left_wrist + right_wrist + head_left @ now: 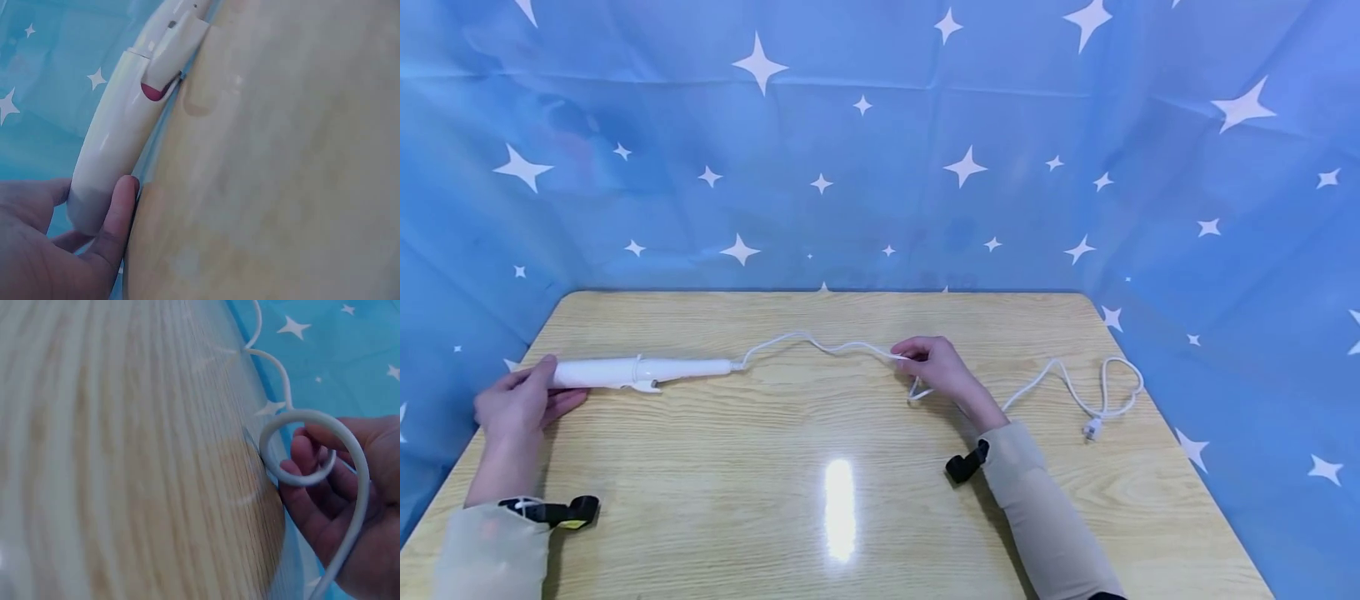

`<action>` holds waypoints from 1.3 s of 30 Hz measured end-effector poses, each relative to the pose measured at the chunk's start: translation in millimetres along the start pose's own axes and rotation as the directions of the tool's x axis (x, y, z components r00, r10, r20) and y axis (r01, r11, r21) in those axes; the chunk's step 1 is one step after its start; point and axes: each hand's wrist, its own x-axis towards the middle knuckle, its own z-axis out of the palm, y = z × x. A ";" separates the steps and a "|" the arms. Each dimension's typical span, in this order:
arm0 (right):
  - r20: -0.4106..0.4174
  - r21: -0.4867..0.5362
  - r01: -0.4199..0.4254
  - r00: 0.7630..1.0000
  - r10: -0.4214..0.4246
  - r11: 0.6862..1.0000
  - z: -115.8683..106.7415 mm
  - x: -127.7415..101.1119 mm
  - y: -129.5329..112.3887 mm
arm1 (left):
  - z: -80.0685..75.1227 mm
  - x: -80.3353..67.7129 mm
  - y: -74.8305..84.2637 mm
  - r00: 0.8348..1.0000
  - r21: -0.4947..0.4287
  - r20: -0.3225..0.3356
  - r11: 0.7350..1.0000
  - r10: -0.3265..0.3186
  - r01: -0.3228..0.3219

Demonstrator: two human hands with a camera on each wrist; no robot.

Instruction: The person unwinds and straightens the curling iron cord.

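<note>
Here we see a white curling iron (640,372) lying on a wooden table (850,517), left of centre in the head view. Our left hand (520,407) curls its thumb and fingers around the iron's butt end. Our right hand (942,368), mid-frame, pinches the white power cord (820,343), which loops through its fingers and trails to a plug (1092,429) at the right.

The wand (134,119) runs off the top edge in the left wrist view, its tip unseen. The cord (312,456) leaves the right wrist frame at top and bottom. In the head view, the plug (1093,429) at right is too small to read.
</note>
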 end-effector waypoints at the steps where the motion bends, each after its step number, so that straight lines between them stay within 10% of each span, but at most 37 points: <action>1: -0.005 0.008 0.005 1.000 -0.005 1.000 -1.0 -0.8 0.9 | -0.1 -0.7 0.1 1.000 0.009 0.011 1.000 0.010 -0.010; 16: -0.043 0.025 0.078 0.996 -0.076 0.997 -17.7 -18.5 4.1 | 1.2 -5.0 2.6 0.999 0.124 0.044 0.992 0.015 -0.020; 23: -0.053 -0.083 0.091 0.994 -0.096 0.992 -44.3 -38.6 5.0 | 6.0 -16.5 7.6 0.975 0.065 0.134 0.980 0.179 -0.189; 27: -0.041 -0.096 0.085 0.995 -0.089 0.992 -63.5 -50.2 4.4 | 15.2 -30.1 12.8 0.896 -0.084 0.366 0.968 0.252 -0.237; 32: -0.063 -0.126 0.114 0.990 -0.123 0.985 -87.8 -63.7 11.6 | 37.9 -54.1 9.1 0.699 -0.125 0.620 0.924 0.357 -0.360; 35: -0.107 -0.183 0.111 0.986 -0.132 0.977 -100.5 -74.4 20.3 | 49.4 -64.1 1.7 0.645 0.017 0.641 0.833 0.416 -0.553; 39: -0.163 -0.263 0.075 0.979 -0.121 0.962 -115.3 -89.2 30.7 | 56.3 -67.9 -8.0 0.605 0.281 0.655 0.597 0.453 -0.751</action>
